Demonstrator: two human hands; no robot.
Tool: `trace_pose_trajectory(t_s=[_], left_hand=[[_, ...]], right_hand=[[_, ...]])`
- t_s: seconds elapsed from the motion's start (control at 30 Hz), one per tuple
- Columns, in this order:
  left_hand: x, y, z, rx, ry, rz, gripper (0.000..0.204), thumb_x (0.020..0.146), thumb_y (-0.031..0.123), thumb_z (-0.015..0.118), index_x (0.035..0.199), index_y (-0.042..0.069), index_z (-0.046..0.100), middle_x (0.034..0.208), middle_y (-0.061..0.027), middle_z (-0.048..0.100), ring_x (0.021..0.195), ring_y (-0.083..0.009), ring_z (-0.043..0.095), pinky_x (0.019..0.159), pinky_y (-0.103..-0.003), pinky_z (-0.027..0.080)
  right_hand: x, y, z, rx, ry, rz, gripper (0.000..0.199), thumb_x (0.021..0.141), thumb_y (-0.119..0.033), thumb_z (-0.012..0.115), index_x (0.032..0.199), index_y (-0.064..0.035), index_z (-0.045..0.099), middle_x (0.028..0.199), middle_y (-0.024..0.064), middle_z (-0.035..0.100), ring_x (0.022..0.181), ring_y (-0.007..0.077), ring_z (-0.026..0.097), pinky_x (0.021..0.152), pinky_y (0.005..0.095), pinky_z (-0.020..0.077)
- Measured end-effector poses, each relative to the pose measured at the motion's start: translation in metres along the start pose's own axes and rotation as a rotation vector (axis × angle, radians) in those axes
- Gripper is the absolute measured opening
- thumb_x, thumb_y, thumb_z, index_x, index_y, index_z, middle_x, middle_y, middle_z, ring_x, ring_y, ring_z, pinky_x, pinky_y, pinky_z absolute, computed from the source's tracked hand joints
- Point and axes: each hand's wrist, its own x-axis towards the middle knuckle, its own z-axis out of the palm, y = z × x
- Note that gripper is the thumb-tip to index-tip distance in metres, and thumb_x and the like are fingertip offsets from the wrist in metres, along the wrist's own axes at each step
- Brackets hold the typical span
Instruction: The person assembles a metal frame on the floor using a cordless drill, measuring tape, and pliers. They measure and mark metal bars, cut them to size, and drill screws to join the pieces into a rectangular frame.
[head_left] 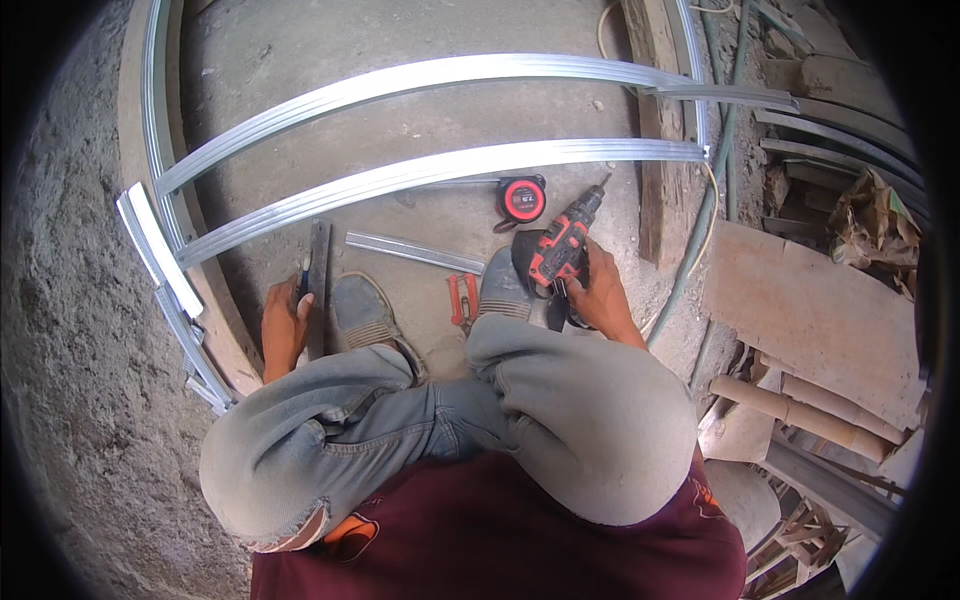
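Note:
My left hand point(284, 322) is closed around a slim dark tool with a pale tip point(305, 272), perhaps a marker. Right beside it, a flat dark metal bar point(319, 285) lies lengthwise on the floor. My right hand point(603, 297) grips a red and black cordless drill point(562, 243), its bit pointing up and to the right. A red and black tape measure point(521, 199) sits just left of the drill. Between my shoes are red-handled snips point(462, 298), and ahead of them lies a short metal channel point(415, 250).
Two long metal channels point(440, 168) cross between wooden beams, the left beam point(222, 310) and the right beam point(662, 200). Metal offcuts point(160, 250) rest at the left. A green hose point(700, 225) runs along the right, beside boards point(810, 310) and bamboo pieces point(790, 412).

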Motion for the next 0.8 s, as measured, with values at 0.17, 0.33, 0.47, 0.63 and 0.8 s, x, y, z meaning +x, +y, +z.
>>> trace_pose_trajectory(t_s=[0.17,0.33,0.47,0.63,0.8], left_hand=[[-0.028,0.001,-0.047,-0.115,0.368,-0.078,0.023,0.098,0.015,0.064,0.117,0.003,0.068,0.105,-0.0154,0.067,0.095,-0.0288,0.066,0.083,-0.036,0.051],[-0.039,-0.036,-0.081,-0.064,0.747,-0.294,0.021,0.098,0.015,0.062,0.114,0.002,0.07,0.104,-0.0137,0.067,0.091,-0.0279,0.065,0.08,-0.036,0.052],[-0.057,-0.061,-0.131,-0.082,0.862,-0.417,0.024,0.095,0.016,0.065,0.115,0.003,0.071,0.103,-0.0146,0.068,0.09,-0.0278,0.067,0.081,-0.038,0.053],[-0.093,-0.09,-0.151,-0.221,0.681,-0.558,0.031,0.092,0.021,0.07,0.116,0.003,0.071,0.109,-0.0177,0.069,0.098,-0.0311,0.068,0.087,-0.04,0.053],[-0.066,-0.08,-0.127,-0.066,0.531,-0.465,0.045,0.086,0.026,0.076,0.123,0.002,0.067,0.116,-0.0209,0.065,0.105,-0.0338,0.065,0.09,-0.042,0.052]], right_hand=[[-0.005,-0.061,0.0,0.096,0.165,-0.485,0.033,0.083,-0.001,0.07,0.116,-0.0061,0.068,0.114,0.0128,0.063,0.109,0.0314,0.058,0.089,0.0421,0.0511],[0.047,-0.113,0.06,-0.13,-0.538,-1.062,0.017,0.084,-0.013,0.064,0.099,-0.0101,0.071,0.107,0.0031,0.064,0.106,0.0258,0.058,0.086,0.0393,0.0501],[0.056,-0.108,0.116,-0.562,-0.58,-1.445,0.018,0.086,-0.028,0.062,0.086,-0.0159,0.075,0.105,0.001,0.063,0.105,0.0212,0.056,0.09,0.0387,0.0422],[0.057,-0.116,0.142,-0.834,-0.722,-1.603,0.026,0.09,-0.033,0.058,0.093,-0.0122,0.073,0.095,0.0038,0.067,0.102,0.0228,0.059,0.089,0.0405,0.0418],[0.054,-0.146,0.085,-0.667,-0.694,-1.246,0.028,0.097,-0.032,0.054,0.104,-0.0049,0.056,0.094,0.0181,0.068,0.086,0.0354,0.065,0.077,0.0461,0.0491]])
